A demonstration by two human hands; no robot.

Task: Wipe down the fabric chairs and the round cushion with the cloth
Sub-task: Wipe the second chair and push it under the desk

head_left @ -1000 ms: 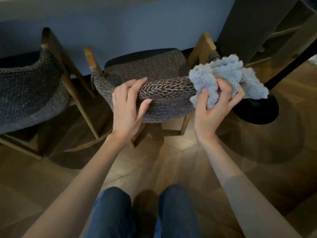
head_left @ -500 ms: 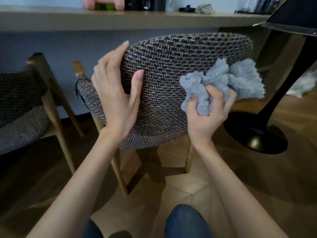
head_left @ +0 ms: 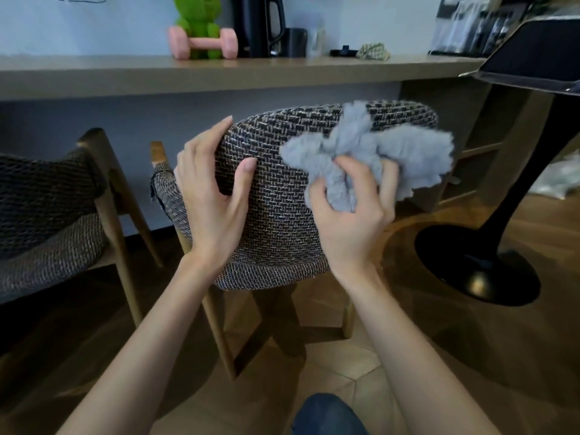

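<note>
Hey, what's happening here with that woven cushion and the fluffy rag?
A person is cleaning a round cushion. Their left hand grips its left edge and holds it up on edge in front of a wooden-framed chair, while the right hand bunches a grey cloth against the cushion's woven face. Another fabric chair stands to the left.

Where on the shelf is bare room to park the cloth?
Bare: shelf left of the pink dumbbell, and its front strip. Crowded: dumbbell through kettle, mug and clutter at the right end. Right hand grips cloth, left hand the round cushion.
</note>
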